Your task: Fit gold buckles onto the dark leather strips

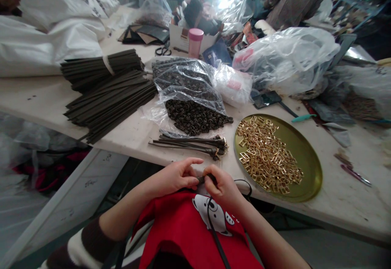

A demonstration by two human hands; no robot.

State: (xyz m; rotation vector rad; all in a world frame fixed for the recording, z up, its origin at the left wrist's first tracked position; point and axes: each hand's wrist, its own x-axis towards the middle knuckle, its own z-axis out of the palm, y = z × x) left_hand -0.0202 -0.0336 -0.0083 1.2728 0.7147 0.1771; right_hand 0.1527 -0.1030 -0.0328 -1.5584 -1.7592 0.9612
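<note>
My left hand (179, 175) pinches one end of a small dark piece between thumb and fingers, its index finger stretched out. Close against it, my right hand (221, 184) is closed on the same dark strap (214, 230), whose thin length hangs down over the red apron (174, 220). What lies inside the fingers is mostly hidden. Just beyond my hands, several finished-looking dark straps with gold buckles (195, 146) lie in a bunch at the table's edge. Behind them a clear plastic bag (186, 77) spills small dark loops (195, 118).
To the right stands a round gold tray (313, 171) heaped with gold buckles (269, 155). Stacked dark strips (106, 98) lie at left. Farther back are scissors (163, 51), a pink-lidded jar (195, 42) and plastic bags (290, 61). A seam-ripper-like tool (356, 175) lies right.
</note>
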